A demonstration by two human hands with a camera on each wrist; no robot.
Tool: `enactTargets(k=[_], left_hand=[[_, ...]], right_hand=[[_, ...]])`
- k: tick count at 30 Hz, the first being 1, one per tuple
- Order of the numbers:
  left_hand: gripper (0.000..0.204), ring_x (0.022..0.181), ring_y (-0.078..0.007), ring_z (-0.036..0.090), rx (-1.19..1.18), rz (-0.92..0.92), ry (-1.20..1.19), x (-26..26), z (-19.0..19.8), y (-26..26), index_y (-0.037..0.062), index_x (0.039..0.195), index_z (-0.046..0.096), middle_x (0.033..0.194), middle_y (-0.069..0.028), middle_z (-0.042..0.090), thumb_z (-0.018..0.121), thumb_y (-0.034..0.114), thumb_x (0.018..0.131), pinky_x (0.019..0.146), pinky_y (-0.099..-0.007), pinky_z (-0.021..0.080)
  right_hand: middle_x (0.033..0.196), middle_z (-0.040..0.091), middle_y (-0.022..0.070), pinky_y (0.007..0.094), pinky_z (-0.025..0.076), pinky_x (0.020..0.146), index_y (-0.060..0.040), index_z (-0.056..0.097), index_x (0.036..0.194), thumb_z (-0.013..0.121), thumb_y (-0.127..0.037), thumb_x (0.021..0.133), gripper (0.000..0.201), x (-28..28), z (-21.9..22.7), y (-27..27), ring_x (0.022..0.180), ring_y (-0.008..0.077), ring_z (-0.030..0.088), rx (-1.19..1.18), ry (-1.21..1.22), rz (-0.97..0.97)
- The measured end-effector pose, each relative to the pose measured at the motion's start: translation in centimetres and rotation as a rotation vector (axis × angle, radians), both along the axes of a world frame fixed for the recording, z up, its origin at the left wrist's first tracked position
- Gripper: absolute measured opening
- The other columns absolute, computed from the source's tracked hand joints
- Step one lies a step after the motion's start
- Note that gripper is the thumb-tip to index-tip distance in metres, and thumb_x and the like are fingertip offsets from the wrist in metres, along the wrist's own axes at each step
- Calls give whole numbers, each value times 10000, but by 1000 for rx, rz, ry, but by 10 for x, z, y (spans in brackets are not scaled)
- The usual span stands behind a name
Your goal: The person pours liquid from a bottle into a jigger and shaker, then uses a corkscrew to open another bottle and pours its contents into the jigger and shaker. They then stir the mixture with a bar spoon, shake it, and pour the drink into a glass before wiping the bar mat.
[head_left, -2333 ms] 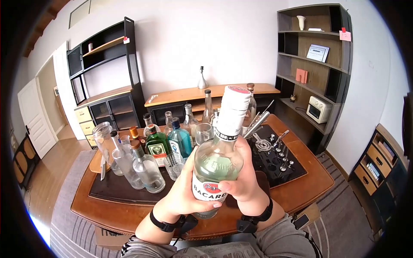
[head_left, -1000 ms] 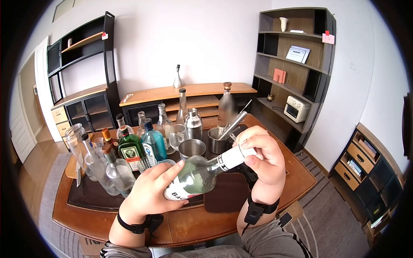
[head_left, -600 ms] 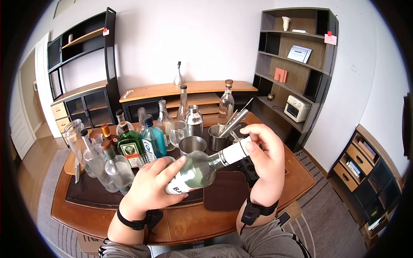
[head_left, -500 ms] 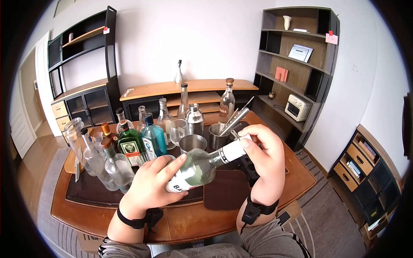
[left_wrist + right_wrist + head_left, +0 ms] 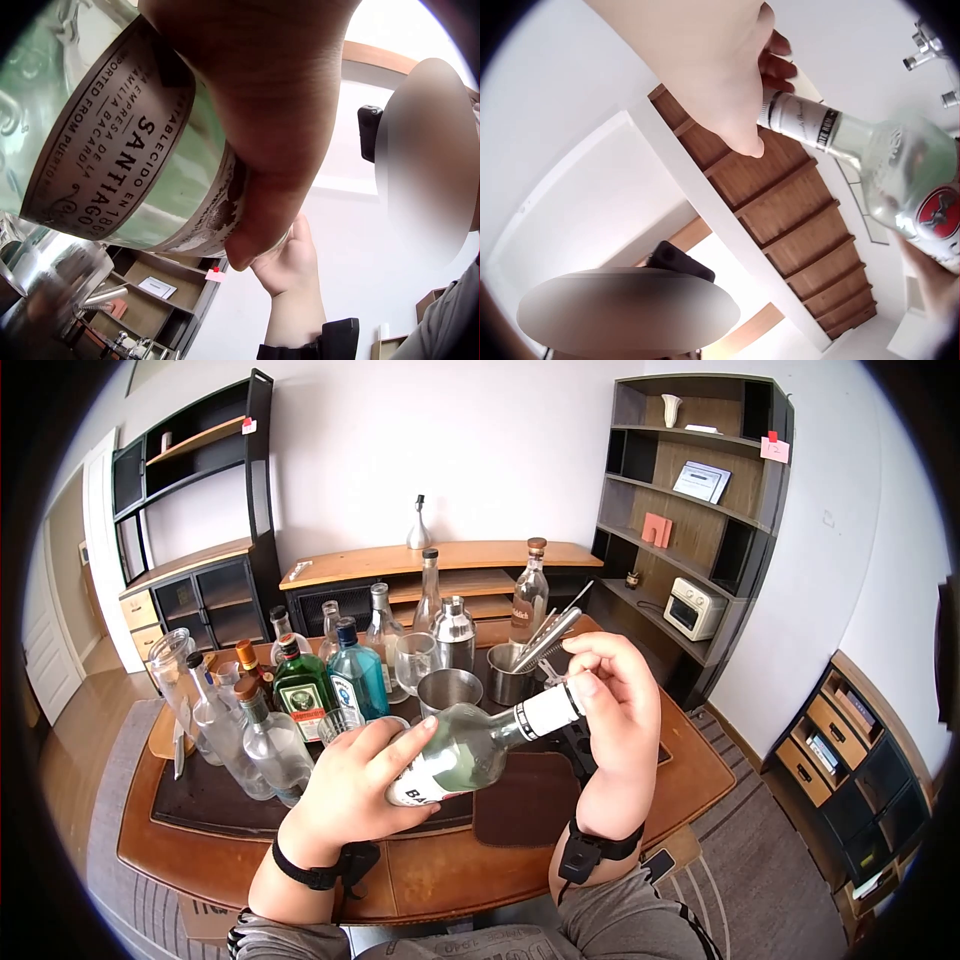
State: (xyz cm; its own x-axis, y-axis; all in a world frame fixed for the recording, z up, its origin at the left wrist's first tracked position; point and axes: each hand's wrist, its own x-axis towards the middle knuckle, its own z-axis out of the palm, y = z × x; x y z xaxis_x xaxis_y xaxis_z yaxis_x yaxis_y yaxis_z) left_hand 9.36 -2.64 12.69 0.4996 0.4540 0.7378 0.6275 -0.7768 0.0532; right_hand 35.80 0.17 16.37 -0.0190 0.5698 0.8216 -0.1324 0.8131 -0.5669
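A clear Bacardi rum bottle [image 5: 462, 748] is held tilted above the front of the table, its neck toward the upper right. My left hand [image 5: 352, 780] grips the body from the left, covering part of the label. In the left wrist view the thumb [image 5: 266, 195] lies across the label side. At the neck end, my right hand [image 5: 622, 695] has thumb and fingers around the end of the white cap [image 5: 548, 710]. The right wrist view shows curled fingertips [image 5: 778, 66] behind the cap end and the thumb in front.
Several glass bottles, including a green one [image 5: 302, 685] and a blue one [image 5: 357, 675], crowd the table's left. Behind my hands stand a metal tumbler [image 5: 449, 690], a cocktail shaker [image 5: 455, 635], a stemmed glass [image 5: 415, 660] and a metal cup [image 5: 510, 678] of bar tools.
Earlier the bottle stood upright between both hands; it has been tipped to the right. My right hand moved from its body to the cap, and lately its fingers shifted slightly upward there.
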Motion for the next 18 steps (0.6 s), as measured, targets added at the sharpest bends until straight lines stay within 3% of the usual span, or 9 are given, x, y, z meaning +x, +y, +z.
enactTargets(k=[3,5,9,10,13,18], left_hand=[[965,863,-327,636,-1,-5,26,0,-2,2,126,1400,470,1048,-152,602,877,247,533,735,-407,532],[988,869,-355,645,-4,-7,60,-3,-3,3,100,1407,440,1076,-168,609,885,247,537,738,-426,534],[967,861,-310,632,-27,1,3,-1,-1,1,137,1407,475,1034,-139,599,872,248,532,735,-396,530],[967,858,-309,632,-30,-1,-4,-2,0,0,136,1407,474,1034,-137,599,873,248,533,734,-397,530],[973,845,-305,632,-7,10,-4,-3,1,1,131,1409,468,1030,-127,600,873,245,532,727,-395,530],[994,825,-303,632,21,77,-24,-8,1,0,124,1415,456,1012,-120,600,878,245,523,717,-395,527]], right_hand=[[666,492,-59,204,312,525,-16,596,820,699,-94,872,139,0,-2,2,585,23,391,-63,-115,-266],[710,515,-46,201,342,557,-14,600,858,692,-60,867,104,1,-1,0,622,27,426,-84,-121,-236],[821,550,-18,194,395,657,-9,595,945,676,3,859,119,-2,5,-5,726,39,488,12,-24,-152],[917,559,3,205,416,754,-7,579,1021,664,17,870,176,2,3,-5,829,59,513,34,-15,-78],[961,556,16,223,429,788,-9,574,1074,674,-44,894,209,10,-2,-1,879,78,518,74,105,12],[902,542,5,203,426,745,-16,602,1059,678,-121,900,205,19,0,-1,802,70,521,97,200,-162]])
